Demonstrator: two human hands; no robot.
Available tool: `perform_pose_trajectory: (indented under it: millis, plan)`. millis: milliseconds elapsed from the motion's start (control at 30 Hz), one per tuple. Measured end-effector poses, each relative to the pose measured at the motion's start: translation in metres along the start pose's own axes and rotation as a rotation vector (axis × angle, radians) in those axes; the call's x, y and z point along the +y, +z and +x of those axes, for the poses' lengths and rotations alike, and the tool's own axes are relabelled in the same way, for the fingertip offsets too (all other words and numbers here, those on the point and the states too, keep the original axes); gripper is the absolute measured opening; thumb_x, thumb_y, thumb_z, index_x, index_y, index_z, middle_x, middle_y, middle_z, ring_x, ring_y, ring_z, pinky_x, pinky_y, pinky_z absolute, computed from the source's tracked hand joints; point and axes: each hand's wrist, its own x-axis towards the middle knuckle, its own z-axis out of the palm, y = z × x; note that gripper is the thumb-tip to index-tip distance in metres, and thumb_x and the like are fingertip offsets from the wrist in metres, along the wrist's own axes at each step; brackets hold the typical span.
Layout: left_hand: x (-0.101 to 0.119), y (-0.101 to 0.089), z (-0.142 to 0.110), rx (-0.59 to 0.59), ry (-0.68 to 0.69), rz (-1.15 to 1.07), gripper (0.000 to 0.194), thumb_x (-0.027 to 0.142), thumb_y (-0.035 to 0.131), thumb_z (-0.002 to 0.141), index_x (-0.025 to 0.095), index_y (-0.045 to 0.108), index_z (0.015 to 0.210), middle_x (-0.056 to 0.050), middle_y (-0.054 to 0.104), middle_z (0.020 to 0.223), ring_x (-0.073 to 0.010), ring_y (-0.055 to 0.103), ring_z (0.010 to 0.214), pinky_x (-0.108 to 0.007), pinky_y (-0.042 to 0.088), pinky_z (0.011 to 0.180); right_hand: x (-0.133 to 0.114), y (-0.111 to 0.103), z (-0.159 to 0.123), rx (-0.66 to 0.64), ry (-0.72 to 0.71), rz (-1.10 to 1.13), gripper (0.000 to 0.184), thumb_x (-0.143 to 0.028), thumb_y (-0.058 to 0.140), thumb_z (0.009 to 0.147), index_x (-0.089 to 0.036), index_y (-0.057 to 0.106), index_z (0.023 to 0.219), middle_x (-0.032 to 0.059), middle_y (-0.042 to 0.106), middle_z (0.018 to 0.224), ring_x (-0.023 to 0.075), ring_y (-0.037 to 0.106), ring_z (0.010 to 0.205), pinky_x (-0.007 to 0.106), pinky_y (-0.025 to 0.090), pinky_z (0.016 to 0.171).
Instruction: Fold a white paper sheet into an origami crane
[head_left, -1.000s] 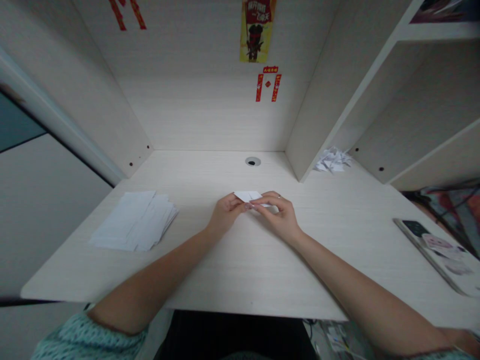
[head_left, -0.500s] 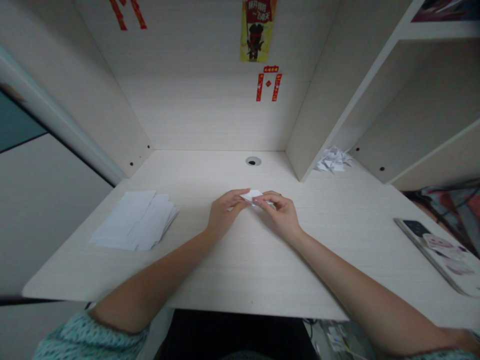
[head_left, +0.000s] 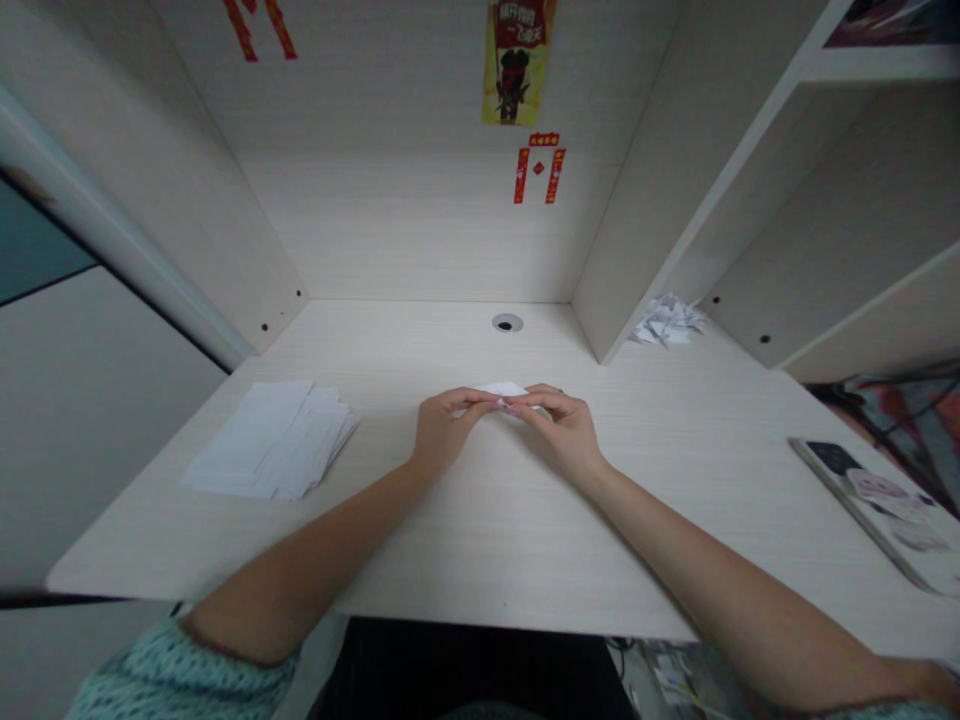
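Observation:
Between my two hands is a small folded piece of white paper (head_left: 501,388), held just above the desk near its middle. My left hand (head_left: 448,425) pinches its near edge from the left, thumb below and fingers above. From the right, my right hand (head_left: 561,420) pinches the same edge, its fingertips almost meeting those of the left. The fingers cover much of the paper, so its exact folds are hidden. To the left lies a fanned stack of white paper sheets (head_left: 262,440).
A pile of folded white paper pieces (head_left: 666,320) sits behind the upright divider (head_left: 637,270). A phone in a patterned case (head_left: 877,510) lies at the right. A round cable hole (head_left: 508,323) is at the back of the desk (head_left: 480,540).
My left hand's fingers have shifted along the paper toward the right hand, and both sets of fingertips now meet at its near edge. The paper has turned slightly and shows more behind the fingers.

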Motion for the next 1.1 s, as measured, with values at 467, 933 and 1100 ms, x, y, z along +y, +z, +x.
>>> perform_pose_trajectory:
  millis: [467,933,1100]
  plan:
    - [-0.0035,0.0037,-0.0001,0.006,-0.029,-0.131,0.019,0.036,0.069,0.071,0.018,0.07,0.078,-0.003,0.072,0.084,-0.0174,0.066,0.081,-0.03,0.049,0.082,-0.0049,-0.0026,-0.0001,0.101,0.096,-0.033,0.012,-0.034,0.071,0.072,-0.023,0.074,0.072,0.0036,0.072,0.076,0.0184,0.063,0.071,0.031,0.047,0.068]
    - [0.0033,0.004,-0.0034,-0.015,-0.016,-0.145,0.016,0.034,0.071,0.069,0.022,0.075,0.079,-0.003,0.074,0.084,-0.0204,0.068,0.082,-0.033,0.053,0.082,-0.0071,0.0001,-0.0016,0.078,0.104,-0.01,0.012,-0.034,0.072,0.07,-0.023,0.075,0.075,0.0045,0.072,0.077,0.0181,0.063,0.072,0.03,0.047,0.068]
    - [0.003,0.0043,-0.0033,0.006,-0.02,-0.146,0.016,0.033,0.071,0.069,0.02,0.075,0.078,-0.003,0.074,0.083,-0.0199,0.069,0.079,-0.031,0.053,0.079,-0.0064,-0.0003,0.0,0.053,0.135,0.028,0.011,-0.033,0.073,0.07,-0.023,0.075,0.073,0.0039,0.073,0.078,0.0187,0.064,0.075,0.03,0.047,0.072]
